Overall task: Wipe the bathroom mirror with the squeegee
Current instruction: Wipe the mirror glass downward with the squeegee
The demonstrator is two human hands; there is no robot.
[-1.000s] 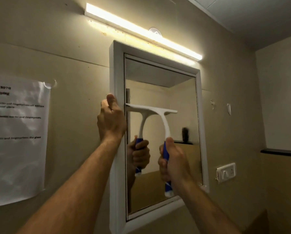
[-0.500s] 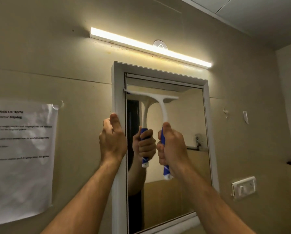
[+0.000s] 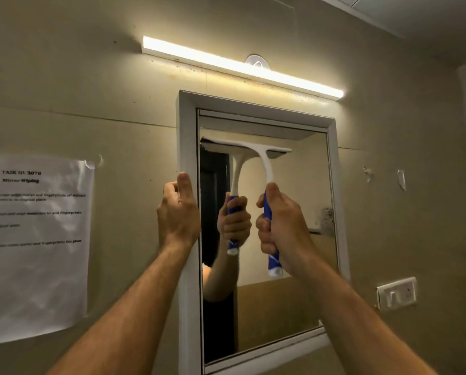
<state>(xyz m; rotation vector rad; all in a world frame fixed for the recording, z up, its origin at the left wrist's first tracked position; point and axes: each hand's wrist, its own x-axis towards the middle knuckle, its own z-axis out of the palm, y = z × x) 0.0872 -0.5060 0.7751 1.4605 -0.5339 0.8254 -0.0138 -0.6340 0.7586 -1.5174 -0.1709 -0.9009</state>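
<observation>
1. I see the right hand (image 3: 283, 228) clenched around the blue grip of the squeegee (image 3: 267, 169), fingers wrapped fully.
2. The squeegee's white blade lies flat across the mirror (image 3: 294, 266) glass, near the top, toward 11 o'clock of the pane; its left end is at the frame's inner edge.
3. The left hand (image 3: 179, 212) grasps the mirror's white frame (image 3: 187, 131) on its 9 o'clock side, thumb up along the front face.
4. A lit tube light (image 3: 240, 66) sits at 12 o'clock above the frame.
5. A printed sheet (image 3: 34, 239) is taped at 9 o'clock; a switch plate (image 3: 397, 292) is at 4 o'clock.
</observation>
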